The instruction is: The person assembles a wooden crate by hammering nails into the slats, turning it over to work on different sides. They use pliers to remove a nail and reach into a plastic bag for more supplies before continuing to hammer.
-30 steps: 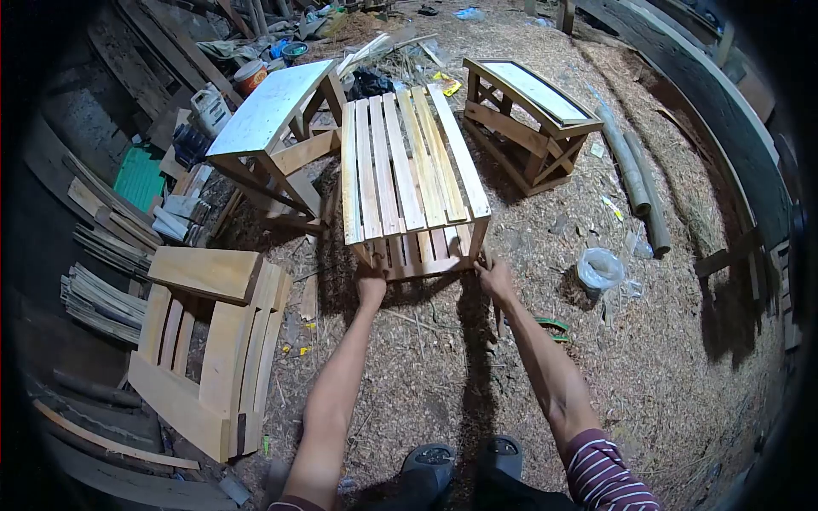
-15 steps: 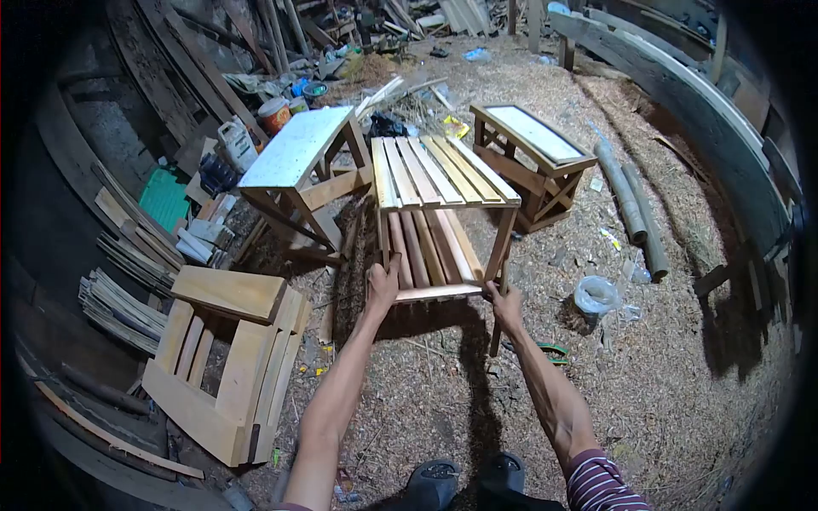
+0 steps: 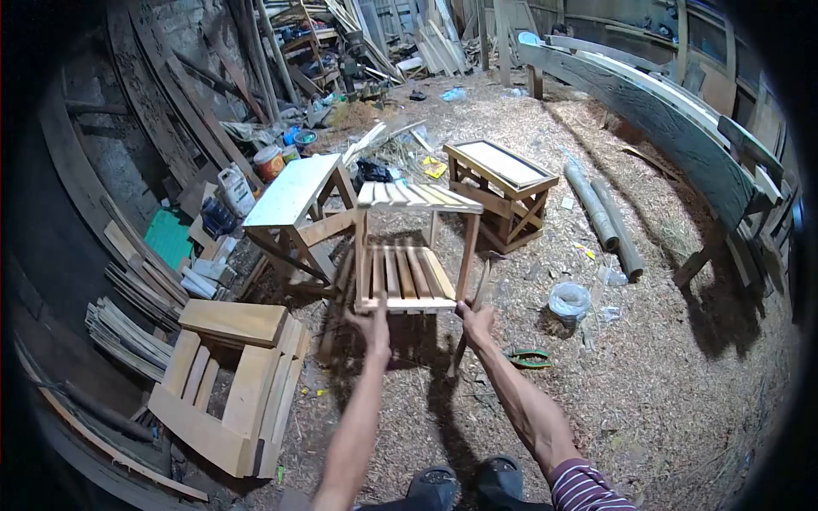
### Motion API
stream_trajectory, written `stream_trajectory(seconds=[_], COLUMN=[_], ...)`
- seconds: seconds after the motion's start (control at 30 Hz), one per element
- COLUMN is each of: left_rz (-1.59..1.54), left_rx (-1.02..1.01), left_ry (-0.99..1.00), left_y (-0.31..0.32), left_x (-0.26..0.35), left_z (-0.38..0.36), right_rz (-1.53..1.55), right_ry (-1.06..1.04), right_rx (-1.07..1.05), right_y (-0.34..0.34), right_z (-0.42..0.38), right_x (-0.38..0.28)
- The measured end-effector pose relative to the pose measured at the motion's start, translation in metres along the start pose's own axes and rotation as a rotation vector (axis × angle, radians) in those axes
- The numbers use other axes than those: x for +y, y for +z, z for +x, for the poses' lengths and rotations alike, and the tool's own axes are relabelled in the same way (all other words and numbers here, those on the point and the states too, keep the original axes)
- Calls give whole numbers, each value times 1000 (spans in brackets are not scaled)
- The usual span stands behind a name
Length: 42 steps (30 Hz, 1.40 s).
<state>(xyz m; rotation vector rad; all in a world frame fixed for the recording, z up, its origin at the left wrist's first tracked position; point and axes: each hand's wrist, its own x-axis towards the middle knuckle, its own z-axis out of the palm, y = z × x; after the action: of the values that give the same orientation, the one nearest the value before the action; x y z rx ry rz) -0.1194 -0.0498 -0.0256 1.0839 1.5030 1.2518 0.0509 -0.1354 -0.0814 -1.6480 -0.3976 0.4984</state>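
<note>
Shavings-covered workshop floor [image 3: 648, 383], 2-tier slatted table [image 3: 419, 198] upright mid-view

On my feed, the right hand [image 3: 479, 325] grips its near lower corner, a stick [image 3: 484, 285] close by; the left hand [image 3: 372, 330] blurs beside the front rail [image 3: 413, 304], finger closure unclear to me.

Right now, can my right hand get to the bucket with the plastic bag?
Probably, perhaps with a lean: your right hand is at the slatted table, but only wood chips show between it and the bucket.
</note>
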Motion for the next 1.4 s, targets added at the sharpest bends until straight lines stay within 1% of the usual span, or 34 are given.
stream_trajectory(seconds=[0.03,0.07,0.1,0.13,0.2,0.23,0.27,0.33,0.37,0.4,0.43,0.47,0.5,0.53,0.57,0.63,0.67,0.73,0.8,0.83,0.87,0.93,0.97,1.0,1.07,1.1,1.13,1.17,1.2,1.23,1.27,1.33,1.37,1.4], left_rz=[-244,-631,-643,-563,-541,-593,-418,-429,-367,-311,-288,-294,-336,-377,-345,-270,-257,-73,-197,-18,-13,130,232,234,512,553,553,618,678,733,733,1062,1081,1092], left_rx=[-288,-360,-389,-255,-46,-251,-169,-232,-246,-259,-263,-255,-238,-221,-134,-135,-156,-135,-328,-257,-301,-269,-304,-302,-325,-344,-342,-371,-405,-396,-402,-350,-343,-346], left_ry=[-297,-520,-443,-419,-435,-374,-265,-297,-317,-334,-273,-237,-152,-64,-45,35,83,163,268,240,318,524,508,516,491,556,563,664,766,939,936,1139,1204,1210], left_y=[-11,-1,10,20,25,16,16,25,30,36,42,40,47,54,60,64,65,76,84,81,81,87,83,79,78,81,84,87,94,102,109,122,129,135], left_x=[10,-36,-74,-62,-48,-41,-40,-19,0,13,7,29,19,10,19,38,53,52,65,84,96,109,121,138,162,171,180,187,193,196,198,199,189,178], left_z=[-12,15,39,28,18,30,28,32,28,27,37,29,40,53,52,46,38,50,52,41,39,47,39,32,25,22,20,18,16,15,12,0,-1,2], right_rz=[12,-36,-91,-94,-308,-283,-292,-340,-379,-231,-161,-189,-105,-102,-107,-95,-90,-111,-422,-390,-387,-326,-351,-370,-164,-63,37,-45,-40,168,329,506,512,631], right_ry=[2,-15,-41,-46,-97,-201,-204,-84,-133,27,-16,-77,-379,-381,-624,-526,-558,-507,-298,-688,-690,-415,-388,-360,-244,-170,-98,-111,88,10,75,194,203,284], right_rx=[-6,-12,-20,-26,39,25,17,-110,-65,-53,-2,29,117,118,159,23,-8,-86,-141,-5,-8,11,73,138,27,8,-11,-26,-115,-55,-100,-137,-138,-205], right_y=[7,13,18,25,31,34,35,28,26,12,6,-5,-8,-22,-26,-45,-48,-53,-63,-57,-61,-70,-72,-72,-72,-67,-63,-61,-63,-49,-41,-21,-12,-3], right_z=[-6,-11,-13,-16,-19,-16,-8,-11,-2,-23,-16,-14,14,13,40,56,76,96,102,110,117,81,79,80,72,62,51,54,27,26,17,16,17,19], right_x=[-9,-14,-21,-27,-32,-33,-33,-43,-27,-74,-75,-91,-66,-99,-95,-139,-143,-163,-174,-153,-134,-141,-128,-113,-91,-84,-77,-51,-74,-43,-35,8,27,43])
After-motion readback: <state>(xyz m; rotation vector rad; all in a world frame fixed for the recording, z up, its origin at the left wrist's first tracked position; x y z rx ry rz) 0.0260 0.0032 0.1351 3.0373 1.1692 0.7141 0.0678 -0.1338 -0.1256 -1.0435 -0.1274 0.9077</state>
